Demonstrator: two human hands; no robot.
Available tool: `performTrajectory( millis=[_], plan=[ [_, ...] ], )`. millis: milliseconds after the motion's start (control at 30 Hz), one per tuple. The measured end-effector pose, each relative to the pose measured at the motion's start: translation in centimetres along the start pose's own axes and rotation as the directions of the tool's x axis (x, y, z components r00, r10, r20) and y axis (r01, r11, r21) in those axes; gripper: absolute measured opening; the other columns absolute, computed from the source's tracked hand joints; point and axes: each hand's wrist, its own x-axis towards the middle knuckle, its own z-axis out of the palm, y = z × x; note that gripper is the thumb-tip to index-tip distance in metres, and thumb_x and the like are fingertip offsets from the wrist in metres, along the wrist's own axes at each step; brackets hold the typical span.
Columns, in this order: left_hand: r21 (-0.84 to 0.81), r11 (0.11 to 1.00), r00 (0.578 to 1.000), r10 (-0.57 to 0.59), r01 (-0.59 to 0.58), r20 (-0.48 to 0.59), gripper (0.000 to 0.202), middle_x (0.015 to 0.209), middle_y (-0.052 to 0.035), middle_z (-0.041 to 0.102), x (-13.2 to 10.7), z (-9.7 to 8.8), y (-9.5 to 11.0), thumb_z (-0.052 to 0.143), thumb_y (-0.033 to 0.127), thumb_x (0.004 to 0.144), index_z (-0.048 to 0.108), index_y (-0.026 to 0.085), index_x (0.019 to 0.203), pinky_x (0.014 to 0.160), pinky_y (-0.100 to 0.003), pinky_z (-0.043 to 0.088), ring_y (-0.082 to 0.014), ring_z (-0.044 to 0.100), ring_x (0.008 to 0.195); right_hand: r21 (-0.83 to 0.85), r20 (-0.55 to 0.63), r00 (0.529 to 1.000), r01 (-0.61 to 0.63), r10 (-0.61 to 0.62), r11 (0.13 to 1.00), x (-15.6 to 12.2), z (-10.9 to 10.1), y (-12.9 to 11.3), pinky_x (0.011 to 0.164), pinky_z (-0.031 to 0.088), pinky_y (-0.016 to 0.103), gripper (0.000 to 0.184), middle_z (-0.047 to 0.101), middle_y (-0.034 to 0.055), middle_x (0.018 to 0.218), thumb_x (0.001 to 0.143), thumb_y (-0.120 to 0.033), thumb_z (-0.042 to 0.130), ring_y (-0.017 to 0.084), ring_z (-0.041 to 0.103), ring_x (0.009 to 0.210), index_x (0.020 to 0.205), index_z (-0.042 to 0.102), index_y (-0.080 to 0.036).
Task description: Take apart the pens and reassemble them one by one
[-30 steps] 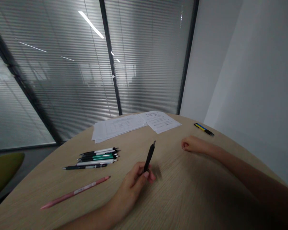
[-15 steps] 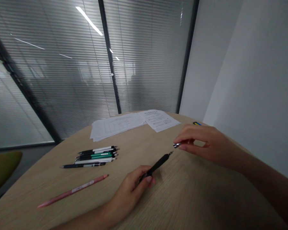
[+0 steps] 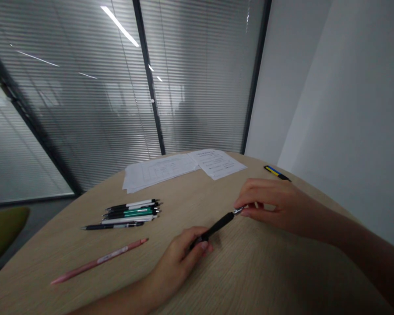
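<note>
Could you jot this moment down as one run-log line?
left hand: holds black pen | right hand: pinches silver tip at pen's far end | on table: pink pen, group of pens, papers

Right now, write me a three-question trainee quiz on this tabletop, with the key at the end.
1. Choose one. The left hand holds: A) a sheet of paper, B) a black pen, C) a green pen.
2. True or false: the pink pen lies nearer the camera than the cluster of pens.
3. Fill in: the right hand pinches a small, shiny piece, ____ in colour, at the pen's far end.

Key: 1. B; 2. True; 3. silver
</note>
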Motion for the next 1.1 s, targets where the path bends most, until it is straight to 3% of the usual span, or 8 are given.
performTrajectory(
  millis=[667, 1100],
  plan=[
    [0.081, 0.997, 1.0, 0.006, -0.004, -0.022, 0.019, 0.077, -0.0041, 0.061, -0.04, -0.16, 0.63, 0.039, 0.026, 0.08, 0.056, 0.018, 0.079, 0.071, -0.028, 0.041, -0.018, 0.055, 0.077, 0.005, 0.02, 0.999, -0.049, 0.049, 0.999, 0.08, -0.83, 0.28, 0.056, 0.042, 0.02, 0.01, 0.059, 0.0011, 0.07, 0.078, -0.02, 0.053, 0.008, 0.052, 0.06, 0.08, 0.062, -0.017],
    [0.111, 0.993, 0.999, 0.029, -0.025, -0.027, 0.021, 0.078, -0.005, 0.061, -0.24, -0.04, -0.07, 0.038, 0.027, 0.08, 0.056, 0.017, 0.082, 0.07, -0.031, 0.042, -0.019, 0.055, 0.077, 0.042, 0.063, 0.996, -0.067, 0.064, 0.997, 0.05, -0.51, 0.43, 0.057, 0.042, 0.021, 0.012, 0.059, 0.0026, 0.073, 0.078, -0.016, 0.05, 0.009, 0.051, 0.061, 0.081, 0.062, -0.014]
  ],
)
